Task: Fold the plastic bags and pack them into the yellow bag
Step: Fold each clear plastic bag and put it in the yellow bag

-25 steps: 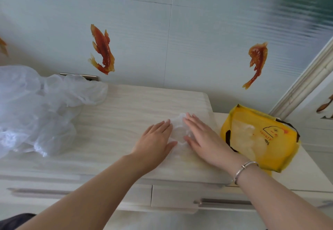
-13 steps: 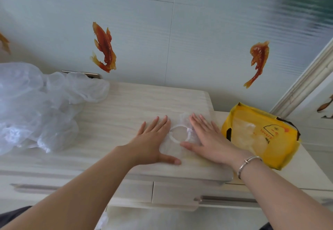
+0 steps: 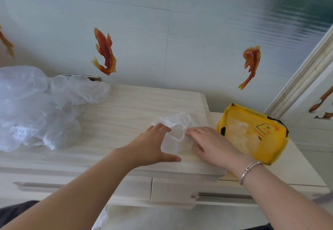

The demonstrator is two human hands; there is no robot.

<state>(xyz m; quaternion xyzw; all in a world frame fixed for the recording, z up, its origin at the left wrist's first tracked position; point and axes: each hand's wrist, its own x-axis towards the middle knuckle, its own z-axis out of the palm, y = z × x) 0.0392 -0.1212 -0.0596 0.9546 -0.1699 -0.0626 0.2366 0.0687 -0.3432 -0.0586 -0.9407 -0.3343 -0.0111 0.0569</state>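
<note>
Both hands work one small, thin, translucent white plastic bag (image 3: 177, 133) lying on the pale wood-grain cabinet top (image 3: 126, 114) near its right edge. The left hand (image 3: 149, 148) rests on the bag's left side, fingertips curled onto the film and thumb stretched flat along the wood; whether it truly pinches the plastic I cannot tell. The right hand (image 3: 214, 146) lies with relaxed fingers pressing the bag's right side, clenching nothing. Just beside it sits the yellow bag with a duck print (image 3: 252, 132), folded plastic showing inside. A heap of crumpled clear bags (image 3: 36, 107) lies well apart, at the left.
</note>
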